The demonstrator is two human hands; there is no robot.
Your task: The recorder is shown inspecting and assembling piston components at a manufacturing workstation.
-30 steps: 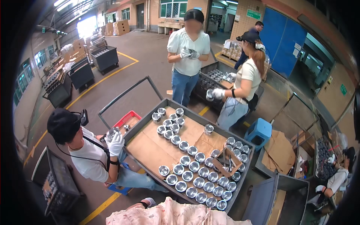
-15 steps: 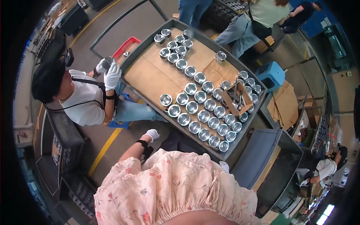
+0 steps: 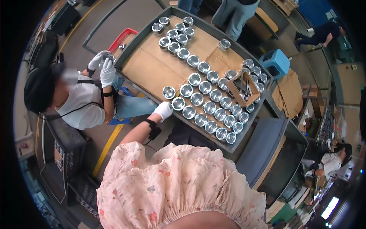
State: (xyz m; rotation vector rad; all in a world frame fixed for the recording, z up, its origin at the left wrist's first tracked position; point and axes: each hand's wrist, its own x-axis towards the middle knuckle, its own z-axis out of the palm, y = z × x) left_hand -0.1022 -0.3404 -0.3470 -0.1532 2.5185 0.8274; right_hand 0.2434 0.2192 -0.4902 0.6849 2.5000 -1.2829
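Note:
My left hand (image 3: 164, 111), in a white glove, is at the near-left rim of a shallow tray-like table (image 3: 143, 96). Its fingers blur together there, close to a shiny cup-shaped metal part (image 3: 178, 103) and just below another metal part (image 3: 168, 92). Whether the fingers grip anything does not show. My right hand is out of view. Many like parts stand in slanting rows on the brown board, with one part (image 3: 224, 44) apart near the far rim. A cardboard box (image 3: 243, 89) with pen-like tools sits among those at the right.
At the left a seated co-worker (image 3: 82, 103) with white gloves holds a small part near a red tray (image 3: 122, 39). A blue stool (image 3: 275, 63) stands beyond the right rim. A grey-blue bin (image 3: 262, 149) is at the near right. Other people are farther off.
My left hand has moved forward and to the right, up to the tray's rim. My right hand, just visible at the near edge before, has gone from view.

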